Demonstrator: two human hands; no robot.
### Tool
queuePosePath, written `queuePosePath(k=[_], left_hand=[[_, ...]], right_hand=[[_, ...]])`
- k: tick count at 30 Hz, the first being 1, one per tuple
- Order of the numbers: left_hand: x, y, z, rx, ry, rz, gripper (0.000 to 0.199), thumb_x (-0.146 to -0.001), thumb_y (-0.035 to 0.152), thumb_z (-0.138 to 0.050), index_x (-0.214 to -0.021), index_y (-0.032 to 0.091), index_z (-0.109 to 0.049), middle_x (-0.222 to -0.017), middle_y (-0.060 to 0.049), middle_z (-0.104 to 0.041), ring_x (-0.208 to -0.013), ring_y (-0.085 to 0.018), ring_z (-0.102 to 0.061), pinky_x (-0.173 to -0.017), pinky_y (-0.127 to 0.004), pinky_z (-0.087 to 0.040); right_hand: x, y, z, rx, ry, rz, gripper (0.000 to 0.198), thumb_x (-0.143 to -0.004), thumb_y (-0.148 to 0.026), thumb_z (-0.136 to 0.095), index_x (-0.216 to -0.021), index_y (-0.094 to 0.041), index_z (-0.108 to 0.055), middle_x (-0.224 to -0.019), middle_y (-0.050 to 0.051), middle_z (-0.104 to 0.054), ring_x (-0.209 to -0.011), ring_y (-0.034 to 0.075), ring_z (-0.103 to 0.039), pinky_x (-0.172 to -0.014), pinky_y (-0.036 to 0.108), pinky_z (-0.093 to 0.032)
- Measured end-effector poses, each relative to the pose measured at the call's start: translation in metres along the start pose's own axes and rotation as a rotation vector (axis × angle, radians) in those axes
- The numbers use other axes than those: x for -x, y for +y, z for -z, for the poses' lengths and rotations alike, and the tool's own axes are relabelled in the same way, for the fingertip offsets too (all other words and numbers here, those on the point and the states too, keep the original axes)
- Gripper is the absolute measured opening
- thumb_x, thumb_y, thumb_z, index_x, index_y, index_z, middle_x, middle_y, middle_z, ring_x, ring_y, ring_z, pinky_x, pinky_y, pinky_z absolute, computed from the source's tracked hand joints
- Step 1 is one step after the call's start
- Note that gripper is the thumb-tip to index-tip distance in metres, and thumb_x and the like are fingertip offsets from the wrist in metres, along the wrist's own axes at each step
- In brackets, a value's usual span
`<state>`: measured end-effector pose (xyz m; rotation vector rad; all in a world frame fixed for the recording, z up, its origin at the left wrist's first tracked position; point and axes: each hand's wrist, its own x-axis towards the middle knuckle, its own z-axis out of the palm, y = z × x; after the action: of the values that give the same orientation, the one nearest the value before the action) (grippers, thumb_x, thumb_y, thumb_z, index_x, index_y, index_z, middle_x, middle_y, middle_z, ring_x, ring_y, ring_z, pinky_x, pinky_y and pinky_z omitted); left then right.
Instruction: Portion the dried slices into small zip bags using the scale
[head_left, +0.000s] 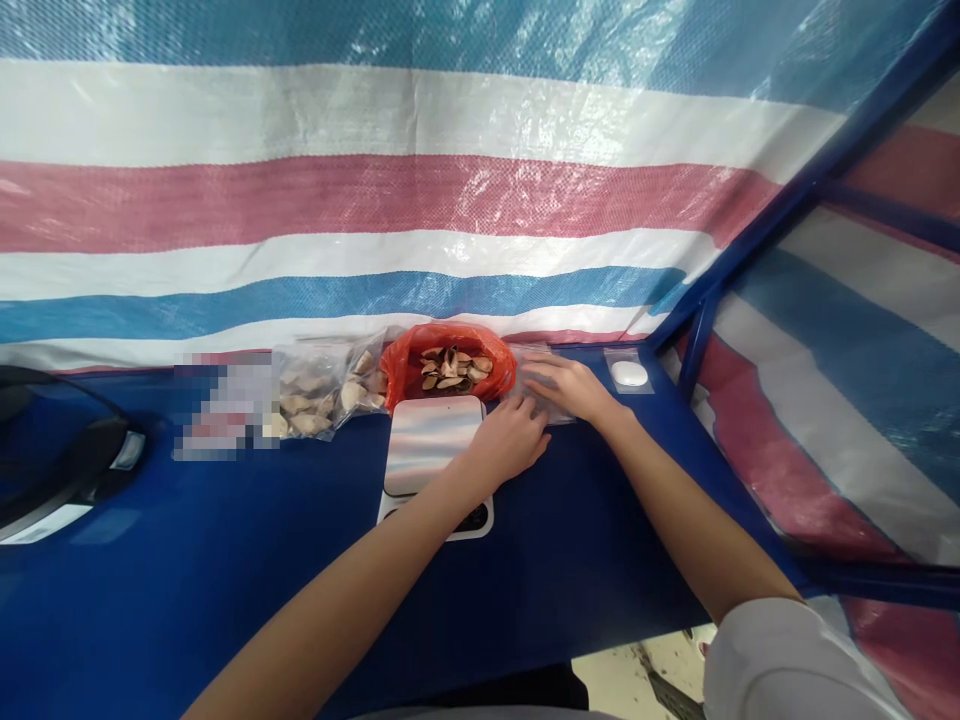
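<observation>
My right hand [564, 388] lies over clear plastic bags [559, 411] on the blue table, its fingers stretched out to the left. Just nearer to me, my left hand [513, 438] has its fingers curled at the near edge of the same bags, and they look pinched on the plastic. Left of both hands stands an open red plastic bag [405, 370] holding dried brown-and-white slices [454, 370]. A white kitchen scale [431, 450] with a shiny plate sits in front of it, with nothing on the plate. My left forearm hides part of its display.
Clear bags of pale dried slices [304, 400] stand left of the red bag. At the far right lies a small bag with a white oval item [629, 374]. A black, strap-like device [67, 460] is at the left. Striped sheeting [375, 200] backs the table.
</observation>
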<state>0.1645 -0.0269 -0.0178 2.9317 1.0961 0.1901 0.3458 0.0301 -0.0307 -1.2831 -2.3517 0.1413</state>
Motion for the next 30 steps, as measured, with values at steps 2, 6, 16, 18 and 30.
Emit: queuePosePath(k=[2, 6, 16, 18, 30], left_hand=[[0.001, -0.001, -0.002, 0.002, 0.031, -0.005, 0.036, -0.098, 0.032, -0.051, -0.122, 0.008, -0.063, -0.126, -0.022, -0.063, -0.119, -0.032, -0.06, -0.102, -0.044, -0.048], [0.005, -0.004, -0.006, -0.005, 0.062, -0.008, 0.037, -0.097, 0.034, -0.054, -0.121, 0.008, -0.063, -0.125, -0.023, -0.064, -0.12, -0.033, -0.06, -0.103, -0.044, -0.047], [0.004, -0.004, -0.013, 0.005, 0.079, 0.019, 0.04, -0.097, 0.037, -0.054, -0.122, 0.007, -0.064, -0.124, -0.024, -0.065, -0.118, -0.034, -0.061, -0.102, -0.044, -0.046], [0.004, -0.004, -0.012, 0.008, 0.098, 0.028, 0.036, -0.098, 0.036, -0.052, -0.118, 0.009, -0.065, -0.12, -0.021, -0.067, -0.115, -0.032, -0.062, -0.099, -0.043, -0.048], [0.04, -0.022, 0.022, 0.099, 0.396, 0.07, 0.029, -0.099, 0.031, -0.05, -0.111, 0.012, -0.069, -0.116, -0.016, -0.072, -0.112, -0.028, -0.066, -0.101, -0.043, -0.052]], right_hand=[[-0.003, 0.005, -0.006, 0.037, -0.039, 0.012, 0.031, -0.098, -0.032, -0.054, -0.124, -0.025, -0.071, -0.139, 0.005, -0.064, -0.127, 0.024, -0.063, -0.106, 0.038, -0.053], [-0.009, 0.013, -0.012, 0.089, -0.079, 0.118, 0.032, -0.1, -0.032, -0.051, -0.123, -0.024, -0.072, -0.143, 0.006, -0.061, -0.137, 0.024, -0.053, -0.117, 0.04, -0.042], [-0.018, 0.023, -0.016, -0.009, -0.111, 0.162, 0.033, -0.1, -0.03, -0.049, -0.123, -0.023, -0.072, -0.141, 0.007, -0.062, -0.136, 0.025, -0.054, -0.12, 0.044, -0.039], [-0.017, 0.025, -0.014, -0.059, -0.063, 0.101, 0.033, -0.098, -0.028, -0.051, -0.122, -0.024, -0.072, -0.141, 0.006, -0.063, -0.135, 0.025, -0.055, -0.117, 0.044, -0.042], [0.035, -0.028, 0.012, -0.187, 0.182, 0.0, 0.029, -0.096, -0.029, -0.054, -0.117, -0.024, -0.074, -0.133, 0.005, -0.068, -0.133, 0.023, -0.057, -0.114, 0.041, -0.046]])
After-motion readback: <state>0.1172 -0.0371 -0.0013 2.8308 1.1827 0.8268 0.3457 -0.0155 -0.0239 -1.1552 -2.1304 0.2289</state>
